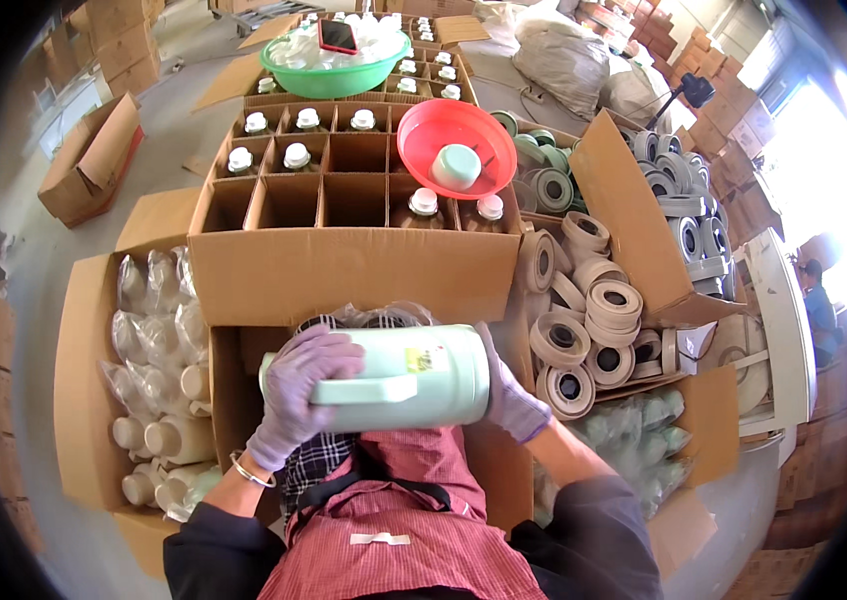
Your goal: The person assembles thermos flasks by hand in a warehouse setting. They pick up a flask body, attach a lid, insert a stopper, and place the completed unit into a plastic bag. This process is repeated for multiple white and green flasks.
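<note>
I hold a pale green plastic jug (414, 375) sideways in front of my chest, above my lap. My left hand (299, 390), in a lilac glove, wraps over its handle end. On the flat bottom end of the jug presses my right hand (509, 395), also gloved. Just beyond the jug stands a cardboard box with dividers (344, 265); several cells hold white-capped bottles (296, 157), others are vacant.
A red bowl (456, 148) with a pale cap sits on the divided box. A green basin (334, 65) with a phone lies farther back. Bagged bottles (159, 340) fill a box at left. Tape rolls (599, 310) fill boxes at right.
</note>
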A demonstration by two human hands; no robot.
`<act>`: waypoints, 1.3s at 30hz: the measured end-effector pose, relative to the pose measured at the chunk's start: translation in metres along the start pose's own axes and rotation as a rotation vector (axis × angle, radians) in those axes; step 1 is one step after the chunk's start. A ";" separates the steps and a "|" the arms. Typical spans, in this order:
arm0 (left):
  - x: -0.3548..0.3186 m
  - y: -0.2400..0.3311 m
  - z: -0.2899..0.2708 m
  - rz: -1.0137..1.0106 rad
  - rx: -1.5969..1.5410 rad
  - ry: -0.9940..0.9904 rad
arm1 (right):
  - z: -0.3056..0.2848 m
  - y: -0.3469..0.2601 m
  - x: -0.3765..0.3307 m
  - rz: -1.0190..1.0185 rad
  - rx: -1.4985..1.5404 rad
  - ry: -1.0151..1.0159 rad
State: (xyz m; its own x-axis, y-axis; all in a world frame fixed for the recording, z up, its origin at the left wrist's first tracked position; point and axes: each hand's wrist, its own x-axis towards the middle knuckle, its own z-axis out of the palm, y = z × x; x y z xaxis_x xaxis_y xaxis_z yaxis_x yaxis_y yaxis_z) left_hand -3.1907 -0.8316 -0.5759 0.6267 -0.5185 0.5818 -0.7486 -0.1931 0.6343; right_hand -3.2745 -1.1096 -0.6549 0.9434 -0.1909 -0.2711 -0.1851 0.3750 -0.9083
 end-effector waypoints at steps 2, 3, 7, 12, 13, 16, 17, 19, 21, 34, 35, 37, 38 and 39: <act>-0.021 -0.014 0.000 -0.637 -0.624 0.112 | -0.003 -0.019 0.007 -0.424 -0.497 -0.132; -0.023 -0.014 -0.008 -0.738 -0.631 0.058 | 0.021 -0.050 -0.003 -0.515 -0.556 -0.210; -0.022 -0.010 -0.011 -0.780 -0.600 0.112 | 0.058 -0.114 -0.012 -0.598 -0.775 -0.647; -0.047 -0.034 -0.012 -0.676 -0.300 0.348 | 0.077 -0.115 0.027 -0.605 -0.677 -0.699; -0.056 -0.043 -0.016 -0.683 -0.145 0.335 | 0.083 -0.122 0.040 -0.646 -0.726 -0.749; -0.049 -0.058 -0.017 -0.695 -0.463 0.543 | 0.097 -0.148 0.107 -0.748 -0.725 -0.726; -0.056 -0.074 -0.021 -0.732 -0.522 0.540 | 0.094 -0.159 0.137 -0.869 -0.951 -0.470; -0.051 -0.090 -0.022 -0.635 -0.321 0.485 | 0.055 -0.175 0.215 -1.018 -1.468 -0.050; -0.025 -0.084 -0.007 -0.480 -0.281 0.505 | -0.001 -0.185 0.261 -0.853 -1.904 -0.044; 0.051 -0.059 0.055 -0.478 -1.337 0.764 | 0.100 -0.085 0.051 -1.432 -1.385 -0.122; 0.051 -0.053 0.061 -0.518 -1.596 0.828 | 0.109 -0.069 0.047 -1.333 -1.148 0.066; 0.054 -0.043 0.070 -0.481 -1.471 0.786 | 0.105 -0.036 0.045 -0.796 -0.490 0.058; 0.050 -0.036 0.065 -0.466 -1.389 0.776 | 0.108 -0.029 0.040 -0.514 -0.151 0.038; 0.052 -0.030 0.055 -0.532 -1.618 0.814 | 0.112 -0.035 0.025 -0.099 0.183 -0.153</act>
State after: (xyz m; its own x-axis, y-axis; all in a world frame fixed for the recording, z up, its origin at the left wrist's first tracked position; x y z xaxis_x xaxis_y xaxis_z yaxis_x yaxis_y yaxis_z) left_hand -3.1471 -0.8989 -0.5929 0.9921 -0.1150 -0.0510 0.1254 0.9367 0.3268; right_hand -3.2133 -1.0263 -0.5943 0.9877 -0.1007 -0.1199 -0.0501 0.5220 -0.8515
